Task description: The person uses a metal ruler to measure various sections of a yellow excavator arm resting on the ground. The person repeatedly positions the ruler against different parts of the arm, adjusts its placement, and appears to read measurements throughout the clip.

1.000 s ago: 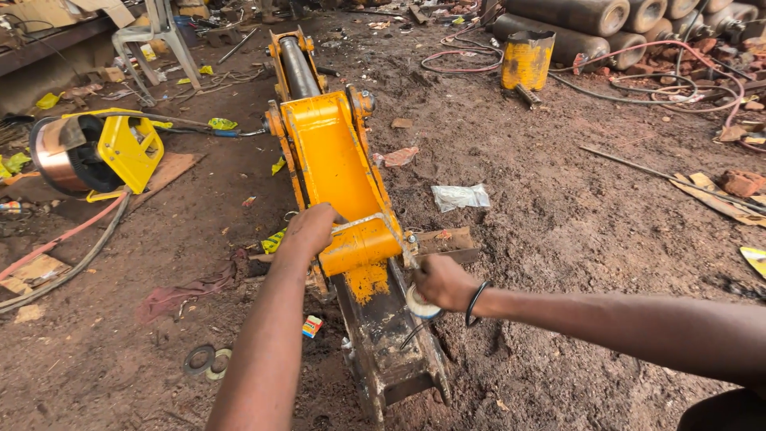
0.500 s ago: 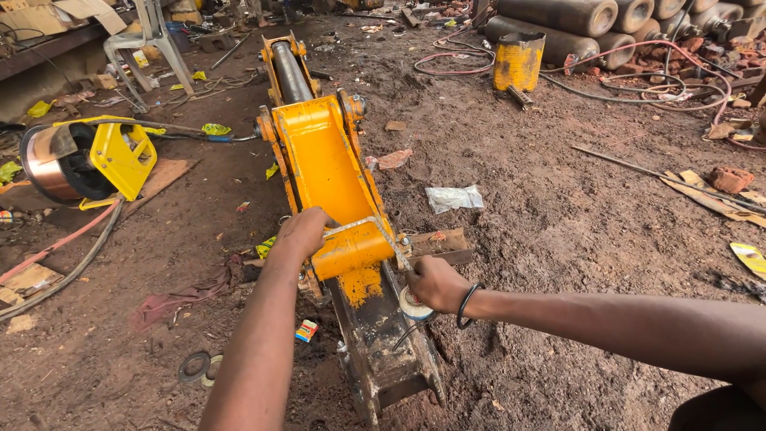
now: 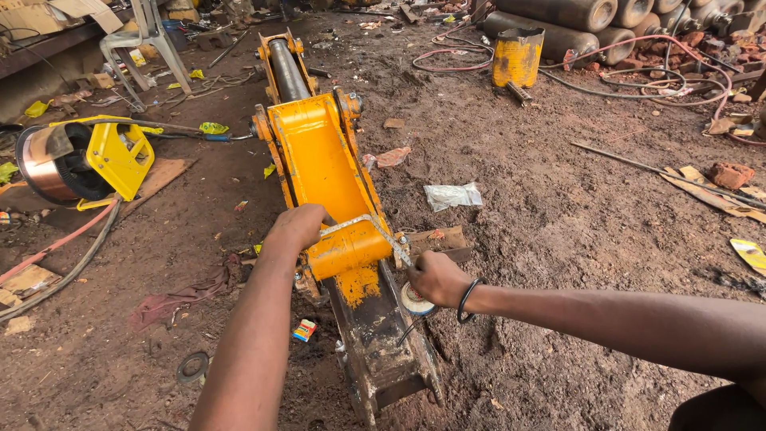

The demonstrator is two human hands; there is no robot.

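A long yellow steel machine arm (image 3: 319,160) lies on the dirt floor, its near end bare rusty metal (image 3: 383,343). A white measuring tape blade (image 3: 363,222) runs across the yellow part. My left hand (image 3: 297,227) pins the tape's end at the arm's left edge. My right hand (image 3: 435,277) grips the round tape case (image 3: 416,301) at the arm's right edge, a dark band on that wrist.
A yellow wire spool feeder (image 3: 88,160) sits at left with cables. A yellow drum (image 3: 517,56), gas cylinders (image 3: 574,12) and red hoses are at the back right. Plastic bag (image 3: 452,195), rag (image 3: 179,299), small disc (image 3: 192,366) and scrap litter the ground.
The view has shifted a little. Both hands stay at the same spot on the yellow arm, with the tape now pulled straight across it.
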